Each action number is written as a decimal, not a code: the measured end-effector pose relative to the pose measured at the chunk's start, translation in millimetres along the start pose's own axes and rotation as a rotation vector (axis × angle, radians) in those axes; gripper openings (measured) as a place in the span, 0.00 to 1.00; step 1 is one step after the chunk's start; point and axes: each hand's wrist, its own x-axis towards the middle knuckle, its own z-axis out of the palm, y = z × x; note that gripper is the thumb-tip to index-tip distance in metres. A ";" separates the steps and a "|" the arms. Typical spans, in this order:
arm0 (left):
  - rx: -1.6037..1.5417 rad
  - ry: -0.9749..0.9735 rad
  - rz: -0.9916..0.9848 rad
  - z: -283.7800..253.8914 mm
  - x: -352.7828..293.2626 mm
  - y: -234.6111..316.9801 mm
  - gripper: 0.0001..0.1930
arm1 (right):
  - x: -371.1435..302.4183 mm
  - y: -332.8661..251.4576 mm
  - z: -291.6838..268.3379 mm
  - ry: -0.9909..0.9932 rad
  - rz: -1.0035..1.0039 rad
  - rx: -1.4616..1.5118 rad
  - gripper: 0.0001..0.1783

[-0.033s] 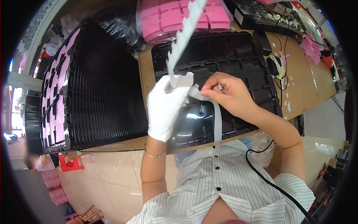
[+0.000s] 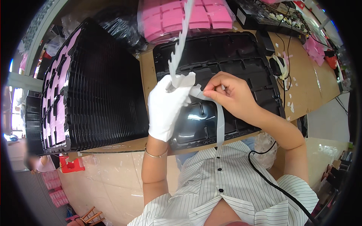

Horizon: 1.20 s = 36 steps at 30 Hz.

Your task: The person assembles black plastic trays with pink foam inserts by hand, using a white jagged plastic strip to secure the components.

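Observation:
My left hand (image 2: 166,107), in a white glove, is closed around a long pale strip (image 2: 181,47) with a jagged, notched edge. One length of it rises from the glove past the top of the view. Bare and pinching, my right hand (image 2: 232,94) grips the strip between thumb and forefinger just right of the glove. From there a smooth grey-white tail (image 2: 220,126) hangs toward my shirt. A small pale piece shows between the curled fingers of that hand. Both hands are above a black moulded plastic tray (image 2: 241,49) with shallow compartments.
At the left stands a tall stack of nested black trays (image 2: 102,86), with pink pieces (image 2: 56,105) on its outer face. Bagged pink foam sheets (image 2: 177,19) lie behind the tray. Cables and pale scraps are on the cardboard (image 2: 305,86) at right. A black cable (image 2: 264,179) crosses my shirt.
The upper length of the strip has swung left and turned more edge-on. My left hand has shifted very slightly left and up; my right hand has barely moved, still pinching.

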 end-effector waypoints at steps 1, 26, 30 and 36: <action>0.003 0.000 -0.001 1.7 1.6 -0.9 0.10 | -0.9 2.9 1.2 0.001 0.000 0.003 0.07; -0.010 0.162 0.067 -3.0 3.9 -11.4 0.10 | 95.4 125.8 -157.2 0.124 0.111 -0.777 0.12; -0.006 0.175 0.083 -3.7 4.1 -12.2 0.10 | 95.0 110.7 -147.5 0.136 0.207 -0.788 0.11; 0.014 0.169 0.096 -3.3 2.6 -12.4 0.10 | 92.9 126.7 -154.2 0.128 0.153 -0.819 0.10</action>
